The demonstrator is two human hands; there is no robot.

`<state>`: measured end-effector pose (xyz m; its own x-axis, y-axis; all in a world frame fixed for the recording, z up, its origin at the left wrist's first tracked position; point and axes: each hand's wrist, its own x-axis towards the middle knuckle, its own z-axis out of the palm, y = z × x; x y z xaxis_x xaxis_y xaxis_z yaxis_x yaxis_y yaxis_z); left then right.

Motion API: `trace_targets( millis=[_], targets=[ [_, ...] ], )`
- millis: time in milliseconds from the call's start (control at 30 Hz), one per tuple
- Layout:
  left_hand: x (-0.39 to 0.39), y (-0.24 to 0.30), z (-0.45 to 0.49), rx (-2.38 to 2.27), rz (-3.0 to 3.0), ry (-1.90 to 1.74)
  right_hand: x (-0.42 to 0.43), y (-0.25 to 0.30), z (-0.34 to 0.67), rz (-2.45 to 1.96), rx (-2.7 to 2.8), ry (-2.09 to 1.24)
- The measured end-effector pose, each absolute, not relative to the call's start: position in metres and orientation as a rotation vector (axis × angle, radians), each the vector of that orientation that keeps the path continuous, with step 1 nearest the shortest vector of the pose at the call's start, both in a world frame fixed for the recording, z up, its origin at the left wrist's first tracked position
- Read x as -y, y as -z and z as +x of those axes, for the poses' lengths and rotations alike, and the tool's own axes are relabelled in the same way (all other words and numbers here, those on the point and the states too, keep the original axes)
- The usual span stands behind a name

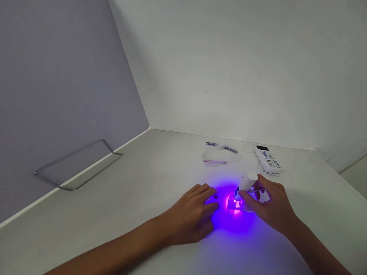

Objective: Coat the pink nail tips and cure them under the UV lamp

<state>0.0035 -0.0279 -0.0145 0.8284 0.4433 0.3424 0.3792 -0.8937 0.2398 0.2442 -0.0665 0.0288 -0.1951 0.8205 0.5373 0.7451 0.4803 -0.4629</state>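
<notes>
My right hand (271, 198) pinches a white handheld UV lamp (248, 183) between thumb and fingers, its lit end tilted down close to the table. Violet light spreads over the tabletop beneath it. Right under the lamp lies a small flat piece (236, 204) glowing pink; the glare hides what it is. To the left of the light, my left hand (197, 212) rests on the table, palm down, its fingers loosely bent and apart. Nothing shows in it, and its fingertips are at the edge of the violet glow.
Behind the lamp stands a white box-shaped device (267, 158) with printed text, a dark panel and a thin white cable. Left of it lie a clear plastic wrapper (215, 160) and a dark narrow strip (231, 149). A metal wire frame (94, 177) is by the left wall.
</notes>
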Motion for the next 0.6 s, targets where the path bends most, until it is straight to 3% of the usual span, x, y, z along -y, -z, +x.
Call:
trace_targets(
  millis=[600],
  targets=[
    [0.0276,0.0125,0.0024,-0.614,2.843,-0.616,0.0677,-0.0299,0.2429,-1.280,1.973,-0.118]
  ],
)
